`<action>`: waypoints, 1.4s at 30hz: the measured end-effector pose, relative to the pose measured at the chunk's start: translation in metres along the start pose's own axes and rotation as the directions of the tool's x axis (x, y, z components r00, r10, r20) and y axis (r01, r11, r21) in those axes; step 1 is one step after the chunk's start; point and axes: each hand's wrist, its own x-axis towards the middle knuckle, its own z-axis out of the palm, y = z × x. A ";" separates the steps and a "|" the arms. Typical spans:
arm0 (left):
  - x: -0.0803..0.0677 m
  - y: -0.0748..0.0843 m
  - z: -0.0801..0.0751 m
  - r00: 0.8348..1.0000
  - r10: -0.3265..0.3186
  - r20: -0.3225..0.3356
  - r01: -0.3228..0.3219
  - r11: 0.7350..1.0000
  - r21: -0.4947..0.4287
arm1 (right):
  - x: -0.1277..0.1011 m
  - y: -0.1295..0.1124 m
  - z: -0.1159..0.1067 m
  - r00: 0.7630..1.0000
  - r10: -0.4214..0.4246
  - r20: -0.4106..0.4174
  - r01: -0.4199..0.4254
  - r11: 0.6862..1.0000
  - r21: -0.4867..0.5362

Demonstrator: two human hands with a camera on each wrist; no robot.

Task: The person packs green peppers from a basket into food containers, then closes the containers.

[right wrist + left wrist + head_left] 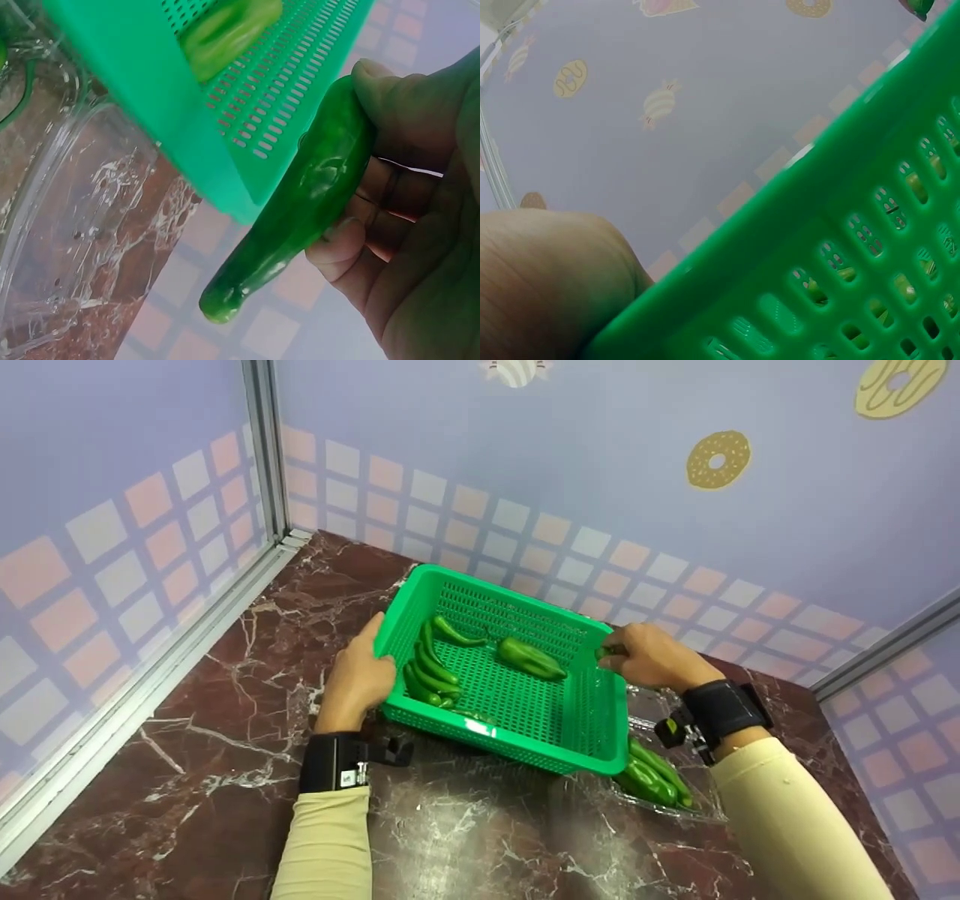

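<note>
Left hand [358, 679] grips the green basket [559, 733] by its rim. Right hand [651, 657] is curled round a green pepper [300, 202] at the other rim. Can't read any labels anywhere.

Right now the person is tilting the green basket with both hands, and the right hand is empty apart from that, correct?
Not quite: the right hand also holds a green pepper beside the green basket, as the right wrist view shows.

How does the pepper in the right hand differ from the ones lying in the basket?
The green pepper is pinched in the right hand outside the green basket's wall; the basket peppers lie loose on its floor. It is single; they mostly cluster toward the left hand. All are green.
</note>
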 end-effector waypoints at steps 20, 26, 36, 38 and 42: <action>-0.002 0.002 -0.001 1.000 0.011 0.000 -0.011 1.000 -0.007 | -0.021 0.026 -0.001 0.999 0.026 -0.027 -0.026 1.000 0.007; -0.002 0.001 0.000 1.000 0.014 0.001 -0.014 1.000 -0.007 | -0.030 0.034 0.001 0.997 0.078 -0.022 -0.078 0.997 0.016; -0.002 0.000 -0.001 1.000 0.019 0.019 -0.019 1.000 -0.008 | -0.045 0.046 0.007 0.995 0.091 -0.030 -0.092 0.996 -0.018; -0.003 0.001 -0.001 1.000 0.016 0.018 -0.016 1.000 -0.006 | -0.047 0.048 0.009 0.996 0.089 -0.029 -0.090 0.996 -0.019; -0.003 0.001 -0.001 1.000 0.013 0.023 -0.013 1.000 -0.002 | -0.053 0.054 0.014 0.998 0.068 -0.009 -0.068 0.998 -0.016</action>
